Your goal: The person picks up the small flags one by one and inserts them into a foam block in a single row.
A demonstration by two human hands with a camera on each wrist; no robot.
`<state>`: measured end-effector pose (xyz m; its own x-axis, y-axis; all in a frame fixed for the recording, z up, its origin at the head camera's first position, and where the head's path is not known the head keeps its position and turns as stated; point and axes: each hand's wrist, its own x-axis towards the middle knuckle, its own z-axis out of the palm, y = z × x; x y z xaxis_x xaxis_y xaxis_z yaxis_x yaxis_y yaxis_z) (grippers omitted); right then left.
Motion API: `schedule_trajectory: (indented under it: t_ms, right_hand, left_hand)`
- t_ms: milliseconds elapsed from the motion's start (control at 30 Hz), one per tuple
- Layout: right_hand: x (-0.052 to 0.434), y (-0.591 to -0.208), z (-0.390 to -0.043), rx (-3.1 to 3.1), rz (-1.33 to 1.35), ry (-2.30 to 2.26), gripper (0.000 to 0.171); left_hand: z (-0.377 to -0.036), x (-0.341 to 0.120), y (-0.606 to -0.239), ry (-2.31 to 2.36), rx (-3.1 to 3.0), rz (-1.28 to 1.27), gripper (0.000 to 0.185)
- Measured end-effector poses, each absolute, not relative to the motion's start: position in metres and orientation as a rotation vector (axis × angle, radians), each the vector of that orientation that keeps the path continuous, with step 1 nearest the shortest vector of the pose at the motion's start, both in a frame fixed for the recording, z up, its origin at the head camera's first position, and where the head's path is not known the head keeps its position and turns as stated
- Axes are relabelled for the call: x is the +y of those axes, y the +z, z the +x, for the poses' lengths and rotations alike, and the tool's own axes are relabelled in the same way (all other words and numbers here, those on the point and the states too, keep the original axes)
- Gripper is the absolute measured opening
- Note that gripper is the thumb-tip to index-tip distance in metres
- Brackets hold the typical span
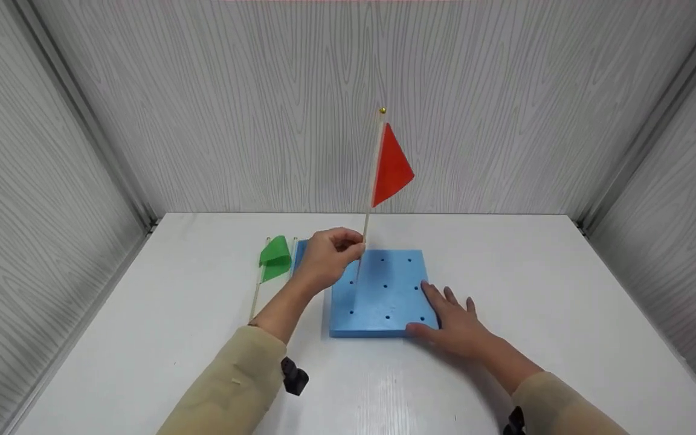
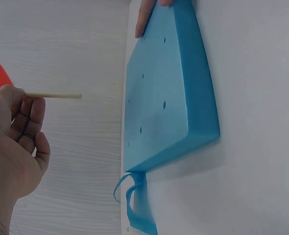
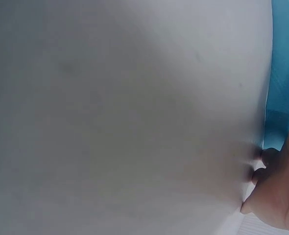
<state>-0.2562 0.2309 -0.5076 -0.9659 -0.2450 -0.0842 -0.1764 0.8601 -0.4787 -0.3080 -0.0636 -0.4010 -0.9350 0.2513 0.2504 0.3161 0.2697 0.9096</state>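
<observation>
A red triangular flag (image 1: 393, 169) on a thin wooden stick, tipped with a gold bead, is pinched in my left hand (image 1: 327, 257). The stick leans slightly over a light-blue block (image 1: 378, 302) with rows of small holes. In the left wrist view the stick's bare lower end (image 2: 61, 96) sticks out past my fingers, apart from the block's top. My right hand (image 1: 460, 329) rests at the block's right front corner, fingers straight along its right side and thumb at the front edge. The right wrist view shows those fingertips down on the table beside the block's side (image 3: 281, 78).
Left of the block lies a green flag (image 1: 275, 260) on its stick. Beside it is a blue flag (image 1: 301, 246), partly hidden by my left hand. The white table (image 1: 203, 362) is bounded by grey wood-grain panels (image 1: 263, 90) at the back and both sides.
</observation>
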Motion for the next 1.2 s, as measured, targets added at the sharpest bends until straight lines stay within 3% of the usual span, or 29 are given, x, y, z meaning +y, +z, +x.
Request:
schedule_trajectory:
  t_ms: [1200]
  right_hand:
    - [0.227,-0.507,-0.253,2.876,-0.301,-0.73,0.11]
  left_hand:
    - [-0.318,0.027,-0.446,-1.894,-2.519,-0.502,0.014]
